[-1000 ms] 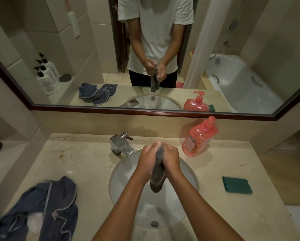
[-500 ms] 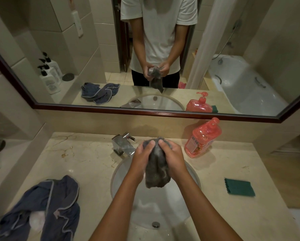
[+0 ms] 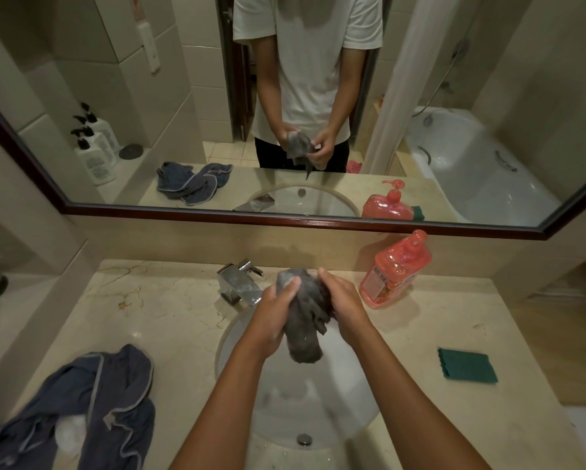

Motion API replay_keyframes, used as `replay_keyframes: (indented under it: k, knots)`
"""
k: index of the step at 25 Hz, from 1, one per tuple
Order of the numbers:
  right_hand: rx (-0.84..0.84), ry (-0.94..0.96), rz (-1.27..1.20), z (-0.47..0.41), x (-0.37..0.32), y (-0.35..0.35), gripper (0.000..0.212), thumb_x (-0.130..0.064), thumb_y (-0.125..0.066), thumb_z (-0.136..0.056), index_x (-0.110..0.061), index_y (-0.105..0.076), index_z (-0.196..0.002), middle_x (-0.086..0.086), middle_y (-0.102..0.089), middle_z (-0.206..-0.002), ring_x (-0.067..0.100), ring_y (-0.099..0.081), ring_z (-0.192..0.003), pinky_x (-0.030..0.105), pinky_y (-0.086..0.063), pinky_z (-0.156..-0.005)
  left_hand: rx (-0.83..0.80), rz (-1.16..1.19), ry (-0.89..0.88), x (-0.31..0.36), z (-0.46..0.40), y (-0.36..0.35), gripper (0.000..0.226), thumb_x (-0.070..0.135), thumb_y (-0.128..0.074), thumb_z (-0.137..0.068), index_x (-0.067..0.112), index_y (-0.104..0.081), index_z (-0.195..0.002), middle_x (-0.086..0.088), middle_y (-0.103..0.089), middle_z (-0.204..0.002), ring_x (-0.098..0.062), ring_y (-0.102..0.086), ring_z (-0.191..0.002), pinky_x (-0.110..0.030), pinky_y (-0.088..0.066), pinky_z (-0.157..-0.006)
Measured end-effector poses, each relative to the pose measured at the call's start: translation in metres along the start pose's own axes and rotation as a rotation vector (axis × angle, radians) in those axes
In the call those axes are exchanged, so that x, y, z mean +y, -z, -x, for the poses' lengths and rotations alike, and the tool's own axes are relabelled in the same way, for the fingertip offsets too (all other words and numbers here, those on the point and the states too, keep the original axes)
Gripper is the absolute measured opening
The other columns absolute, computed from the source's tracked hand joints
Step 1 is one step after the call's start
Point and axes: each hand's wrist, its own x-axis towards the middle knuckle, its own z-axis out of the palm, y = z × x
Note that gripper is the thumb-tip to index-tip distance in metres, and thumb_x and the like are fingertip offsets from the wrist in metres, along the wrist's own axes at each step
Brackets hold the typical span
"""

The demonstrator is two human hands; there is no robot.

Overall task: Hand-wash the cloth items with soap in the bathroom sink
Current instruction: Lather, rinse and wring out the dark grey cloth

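Marble counter [image 3: 169, 320] surrounds white sink [image 3: 318, 412].

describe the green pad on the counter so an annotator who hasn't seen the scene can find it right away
Start at the round white sink set in the beige marble counter. Look right, past the person's right forearm, to the small flat dark green scrub pad lying alone near the counter's right edge. It is nearer the viewer than the upright pink soap bottle, and the only green thing there.

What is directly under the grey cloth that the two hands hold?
Under the grey cloth lies the white sink basin, with some foam and the drain nearer the camera. The left hand and right hand grip it. The basin behind cloth and hands is covered.
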Motion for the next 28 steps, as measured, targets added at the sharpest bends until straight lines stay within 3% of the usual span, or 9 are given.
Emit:
replay_keyframes:
  k: [4, 6, 8, 10, 12, 18, 23, 26, 28]
  knots:
    - [-0.234, -0.039, -0.115, 0.004, 0.025, 0.007, 0.042, -0.043, -0.042, -0.105, -0.017, -0.068, -0.126, 0.006, -0.073, -0.121, 0.019, -0.067, -0.117, 0.035, -0.051, -0.100, 0.085, 0.400, -0.002, 0.008, -0.005, 0.002, 0.036, 0.028, -0.049, -0.106, 0.001, -0.056, -0.129, -0.025, -0.071, -0.117, -0.033, -0.072, -0.107, -0.046, -0.058, -0.091]
    - [-0.305, -0.037, -0.230, 0.009, 0.033, 0.007, 0.044, -0.041, -0.044, -0.104, -0.014, -0.061, -0.134, 0.009, -0.068, -0.130, 0.024, -0.063, -0.124, 0.042, -0.048, -0.106, 0.120, 0.440, -0.006, 0.009, -0.008, 0.003, 0.038, 0.029, -0.049, -0.106, 0.003, -0.054, -0.134, -0.023, -0.069, -0.121, -0.033, -0.071, -0.109, -0.045, -0.059, -0.087]
    - [-0.254, -0.010, -0.320, 0.011, 0.037, 0.006, 0.044, -0.035, -0.051, -0.102, -0.004, -0.060, -0.132, 0.018, -0.067, -0.129, 0.033, -0.061, -0.124, 0.048, -0.048, -0.106, 0.160, 0.386, 0.002, 0.006, -0.010, 0.004, 0.039, 0.031, -0.050, -0.106, 0.006, -0.052, -0.136, -0.022, -0.069, -0.123, -0.032, -0.071, -0.109, -0.045, -0.060, -0.083]
    - [-0.124, 0.029, -0.344, 0.010, 0.032, 0.003, 0.037, -0.030, -0.054, -0.103, 0.001, -0.062, -0.121, 0.023, -0.068, -0.119, 0.038, -0.065, -0.116, 0.050, -0.050, -0.098, 0.187, 0.253, 0.014, 0.003, -0.010, 0.002, 0.039, 0.035, -0.051, -0.105, 0.012, -0.052, -0.135, -0.016, -0.069, -0.124, -0.029, -0.071, -0.108, -0.043, -0.061, -0.082]
    - [-0.038, 0.030, -0.333, 0.012, 0.021, -0.002, 0.025, -0.026, -0.053, -0.103, -0.003, -0.065, -0.105, 0.018, -0.072, -0.101, 0.032, -0.071, -0.097, 0.047, -0.055, -0.088, 0.174, 0.150, 0.023, -0.001, -0.010, 0.000, 0.040, 0.041, -0.048, -0.105, 0.015, -0.054, -0.134, -0.012, -0.070, -0.124, -0.025, -0.072, -0.108, -0.042, -0.060, -0.087]
    - [0.095, 0.174, -0.250, 0.017, -0.004, -0.017, 0.023, -0.018, -0.049, -0.104, -0.012, -0.061, -0.085, -0.004, -0.063, -0.075, 0.006, -0.062, -0.072, 0.021, -0.051, -0.067, 0.175, -0.116, 0.047, -0.002, -0.009, -0.007, 0.061, 0.069, -0.035, -0.097, 0.024, -0.065, -0.127, -0.005, -0.070, -0.121, -0.021, -0.067, -0.112, -0.047, -0.053, -0.101]
    - [0.223, 0.265, 0.201, 0.016, 0.004, -0.041, 0.029, -0.022, -0.053, -0.102, -0.016, -0.058, -0.074, -0.001, -0.056, -0.069, 0.007, -0.052, -0.063, 0.022, -0.043, -0.059, 0.185, -0.164, 0.019, -0.002, 0.000, -0.021, 0.048, 0.049, -0.029, -0.108, 0.018, -0.064, -0.120, -0.002, -0.069, -0.109, -0.012, -0.066, -0.103, -0.031, -0.055, -0.088]
    - [0.390, 0.238, 0.176, 0.014, 0.007, -0.046, 0.035, -0.021, -0.052, -0.103, -0.014, -0.057, -0.070, 0.000, -0.053, -0.063, 0.009, -0.048, -0.058, 0.017, -0.038, -0.052, 0.191, -0.178, 0.036, -0.007, 0.001, -0.028, 0.039, 0.045, -0.031, -0.109, 0.020, -0.061, -0.115, 0.002, -0.067, -0.102, -0.008, -0.064, -0.095, -0.024, -0.051, -0.074]
    - [0.419, 0.164, 0.138, 0.007, 0.007, -0.040, 0.038, -0.023, -0.052, -0.104, -0.017, -0.055, -0.067, -0.001, -0.053, -0.062, 0.009, -0.049, -0.056, 0.012, -0.036, -0.049, 0.182, -0.146, 0.049, -0.010, 0.002, -0.029, 0.041, 0.044, -0.037, -0.108, 0.015, -0.064, -0.117, -0.006, -0.071, -0.105, -0.016, -0.069, -0.096, -0.028, -0.055, -0.077]
